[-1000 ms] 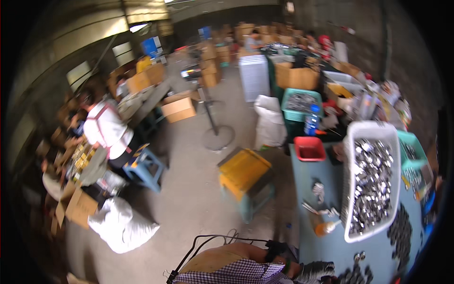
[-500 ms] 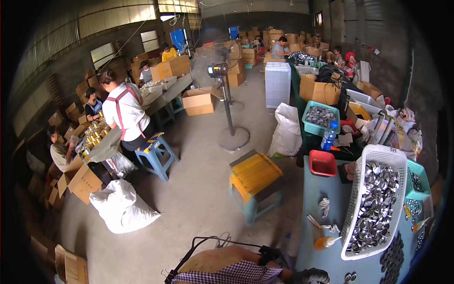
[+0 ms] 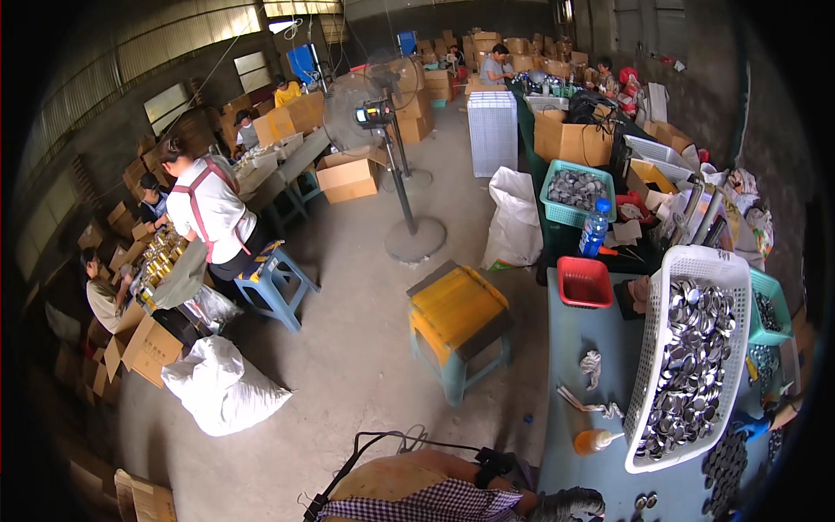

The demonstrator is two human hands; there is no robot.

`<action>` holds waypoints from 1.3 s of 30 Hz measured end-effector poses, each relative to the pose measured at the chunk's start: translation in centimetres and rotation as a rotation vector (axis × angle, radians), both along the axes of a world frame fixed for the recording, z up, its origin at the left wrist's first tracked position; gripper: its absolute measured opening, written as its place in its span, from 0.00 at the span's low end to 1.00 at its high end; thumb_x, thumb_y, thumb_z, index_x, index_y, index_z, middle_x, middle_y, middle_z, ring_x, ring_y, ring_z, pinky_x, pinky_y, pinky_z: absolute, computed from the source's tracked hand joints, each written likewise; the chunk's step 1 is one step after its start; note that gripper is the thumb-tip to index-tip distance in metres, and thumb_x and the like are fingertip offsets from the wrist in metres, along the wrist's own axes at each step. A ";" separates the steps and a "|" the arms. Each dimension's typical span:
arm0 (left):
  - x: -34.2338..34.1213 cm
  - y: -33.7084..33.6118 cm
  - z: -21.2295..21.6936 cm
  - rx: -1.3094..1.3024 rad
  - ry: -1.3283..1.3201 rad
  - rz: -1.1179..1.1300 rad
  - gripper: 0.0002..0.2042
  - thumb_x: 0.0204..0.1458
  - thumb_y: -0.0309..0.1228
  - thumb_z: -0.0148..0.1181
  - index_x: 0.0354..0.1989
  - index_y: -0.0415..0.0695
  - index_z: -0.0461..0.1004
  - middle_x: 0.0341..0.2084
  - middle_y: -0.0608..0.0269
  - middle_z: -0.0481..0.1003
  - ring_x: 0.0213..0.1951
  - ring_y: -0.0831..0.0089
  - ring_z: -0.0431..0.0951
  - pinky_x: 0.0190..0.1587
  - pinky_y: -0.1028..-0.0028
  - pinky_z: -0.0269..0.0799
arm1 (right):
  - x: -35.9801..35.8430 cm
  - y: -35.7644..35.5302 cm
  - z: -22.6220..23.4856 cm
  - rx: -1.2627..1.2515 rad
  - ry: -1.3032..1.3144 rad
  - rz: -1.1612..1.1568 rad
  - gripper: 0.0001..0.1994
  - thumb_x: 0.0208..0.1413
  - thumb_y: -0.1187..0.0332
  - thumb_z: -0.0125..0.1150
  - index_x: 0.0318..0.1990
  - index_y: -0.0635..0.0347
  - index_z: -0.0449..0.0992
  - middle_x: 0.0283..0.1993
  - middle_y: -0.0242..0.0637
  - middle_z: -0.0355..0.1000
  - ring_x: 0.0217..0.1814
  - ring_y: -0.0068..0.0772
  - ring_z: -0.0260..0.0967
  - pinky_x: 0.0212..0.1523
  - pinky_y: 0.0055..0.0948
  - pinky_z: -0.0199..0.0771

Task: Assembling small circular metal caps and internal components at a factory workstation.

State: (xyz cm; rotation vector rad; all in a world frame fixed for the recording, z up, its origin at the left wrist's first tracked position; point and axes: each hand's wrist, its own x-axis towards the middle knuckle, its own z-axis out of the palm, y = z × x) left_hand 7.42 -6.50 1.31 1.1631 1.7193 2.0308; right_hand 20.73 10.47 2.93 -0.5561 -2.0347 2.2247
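My left hand (image 3: 567,505), in a dark grey glove, is low at the near edge of the blue table (image 3: 570,348); its fingers are too dim and cut off to read. A checked sleeve (image 3: 435,500) and a black wrist strap (image 3: 492,465) lead to it. My right hand is out of view. Beside my left hand lie two small round metal pieces (image 3: 645,501). Farther up stand a squeeze bottle of amber liquid (image 3: 591,441) and a white perforated basket (image 3: 644,383) of shiny metal discs. A blue-gloved hand (image 3: 753,425), apparently a co-worker's, reaches in from the right.
Dark discs (image 3: 724,465) lie beside the basket. A red basket (image 3: 584,283), a water bottle (image 3: 594,228) and a teal basket (image 3: 548,209) sit beyond. On the floor are a yellow-topped stool (image 3: 458,309), a fan (image 3: 391,143) and a white sack (image 3: 217,383). Other people work at tables.
The view has shifted, so most of the room sits farther left and higher. The blue-gloved hand has come in at the right edge beside the white basket. My left hand stays low by the table.
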 end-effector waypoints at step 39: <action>-3.4 3.0 1.2 -0.288 0.104 -0.156 0.18 0.44 0.22 0.68 0.45 0.38 0.74 0.36 0.55 0.76 0.36 0.63 0.79 0.40 0.69 0.76 | -9.0 8.2 2.7 0.968 -0.078 -0.295 0.07 0.48 0.70 0.61 0.36 0.58 0.74 0.32 0.43 0.72 0.33 0.51 0.70 0.36 0.44 0.72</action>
